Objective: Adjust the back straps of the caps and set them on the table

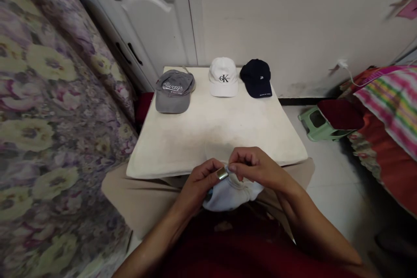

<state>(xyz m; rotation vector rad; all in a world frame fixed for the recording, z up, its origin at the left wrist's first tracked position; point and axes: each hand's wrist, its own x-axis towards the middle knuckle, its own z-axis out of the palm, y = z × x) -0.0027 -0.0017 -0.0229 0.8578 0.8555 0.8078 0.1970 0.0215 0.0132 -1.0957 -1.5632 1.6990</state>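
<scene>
Between the left hand [202, 180] and the right hand [260, 167], a pale cap [228, 202], just off the near edge of the surface [208, 124], around the middle of that edge. Below the hands, toward the wearer of the camera, the rounded crown; right at the fingertips, a shiny metal clasp [223, 173]. Clamped on the clasp from its left side, the thumb and curled fingers of the left hand. Just to the right of it, a close pinch by the right hand at the cap's edge, with a small bluish bit at the tips, too small to make out. Close together, then, both hands, one on either side of the clasp. Partly hidden behind the fingers, the far side of the cap, its shape hard to tell.

On the surface, well apart from the hands, three more caps along the far edge. Near the far left corner, a gray cap [174, 95] with white lettering, brim toward the near edge. Right of the far edge's middle, a white cap [223, 69] with black letters, brim likewise toward the near edge. Just beside it, at the far right corner, a navy cap [256, 78] with small white marks. At both near corners, beige trouser legs [130, 195]. Beyond the right edge, a green stool [314, 128] with a dark red top.
</scene>
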